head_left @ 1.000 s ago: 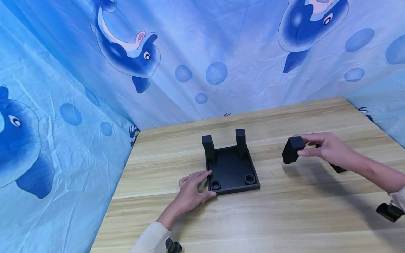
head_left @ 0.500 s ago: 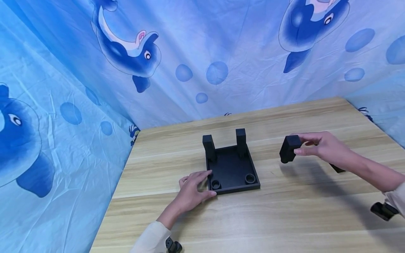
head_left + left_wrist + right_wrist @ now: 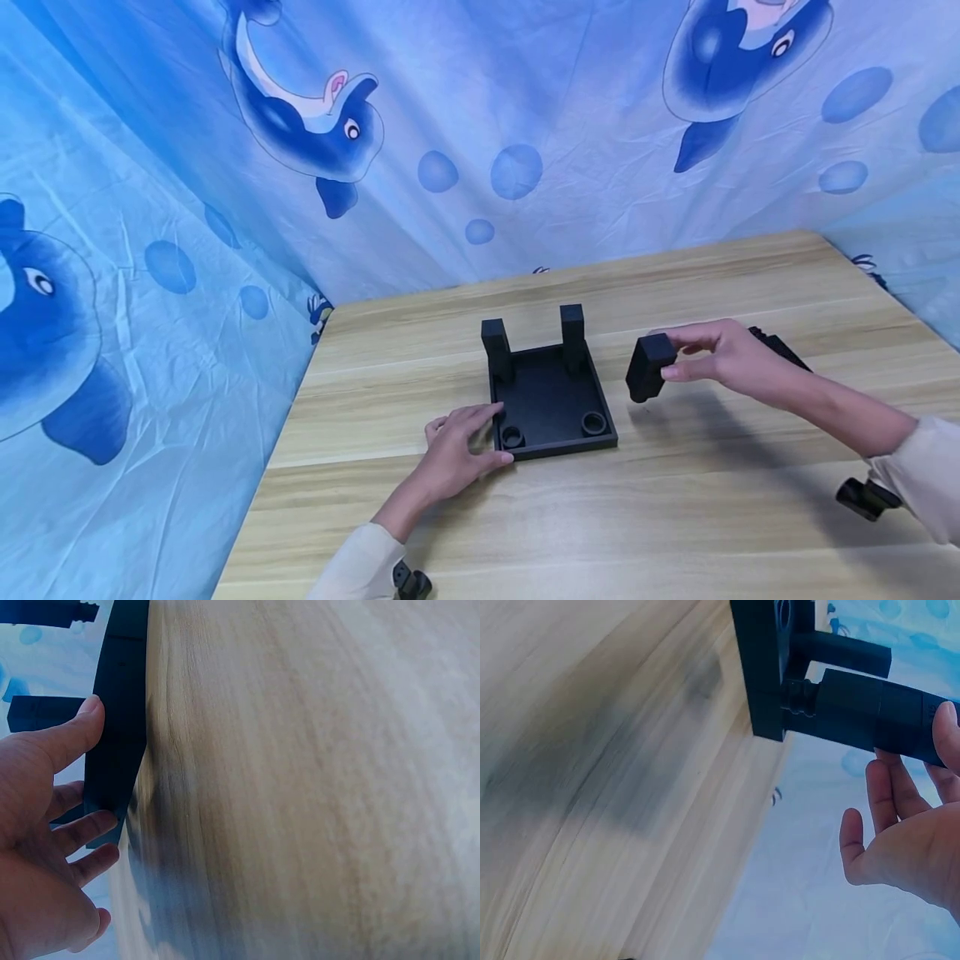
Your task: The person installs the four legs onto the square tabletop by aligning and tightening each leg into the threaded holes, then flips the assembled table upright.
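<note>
A shallow black square tray-like base (image 3: 558, 452) lies on the table with its rim facing up. Two black square legs (image 3: 498, 352) stand upright in its far corners, and a round socket (image 3: 593, 423) shows in each near corner. My left hand (image 3: 453, 454) holds the near left corner, thumb at the front wall and fingers along the left side. My right hand (image 3: 723, 358) pinches another black leg (image 3: 651, 367) near its upper end, in the air right of the base. In the right wrist view, the leg's threaded end (image 3: 800, 697) points down.
Beyond my right forearm, a further black piece with a ridged end (image 3: 780, 346) lies on the wood-grain table (image 3: 390, 358), partly hidden by the arm. A blue dolphin-print curtain (image 3: 465, 108) hangs behind the table's far edge and along its left side.
My right hand has carried the leg left, nearer to the base. The black piece on the table behind that hand shows more now. My left hand and the base have stayed still.
</note>
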